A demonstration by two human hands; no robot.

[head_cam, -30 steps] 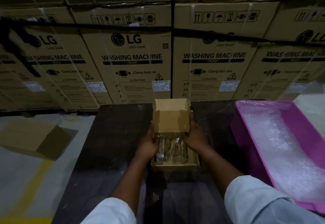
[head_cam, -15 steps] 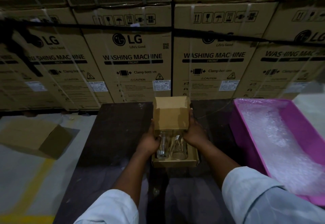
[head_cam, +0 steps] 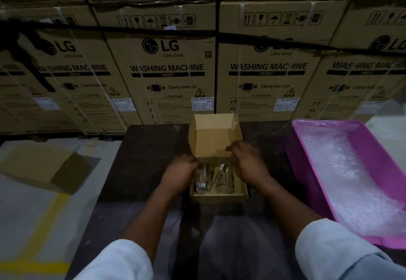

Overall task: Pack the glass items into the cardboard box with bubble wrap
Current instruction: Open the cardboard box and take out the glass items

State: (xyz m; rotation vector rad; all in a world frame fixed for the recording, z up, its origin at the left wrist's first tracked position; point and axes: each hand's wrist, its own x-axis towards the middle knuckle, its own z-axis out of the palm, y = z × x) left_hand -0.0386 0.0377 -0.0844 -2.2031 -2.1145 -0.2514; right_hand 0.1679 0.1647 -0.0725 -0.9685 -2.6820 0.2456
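Both hands have shifted since the earlier frames: they gripped the box sides level with the lid hinge, and now the left hand (head_cam: 182, 175) sits lower against the left wall while the right hand (head_cam: 248, 161) reaches across the hinge line.

Background, upper frame: stacked washing machine cartons (head_cam: 169, 66), strapped, filling the width. Lower centre: dark table (head_cam: 140, 169). Right edge: pink tray (head_cam: 307, 169), partly cut off, holding bubble wrap (head_cam: 351, 180), presumably staged within reach for padding. Left, on the floor: a spare carton (head_cam: 44, 165).

Centre frame: small cardboard box (head_cam: 217, 198), lid (head_cam: 214, 134) upright. Inside, two glasses (head_cam: 223, 179) lie side by side, touching or nearly so; no wrap is visible between them.

Left hand: fingers curl over the left wall toward the nearer glass, apparently steadying it; whether they clasp glass or cardboard cannot be told. Right hand: fingers bent at the lid base, blurred; its grasp cannot be determined either. Judgement: glasses seated, padding outstanding.
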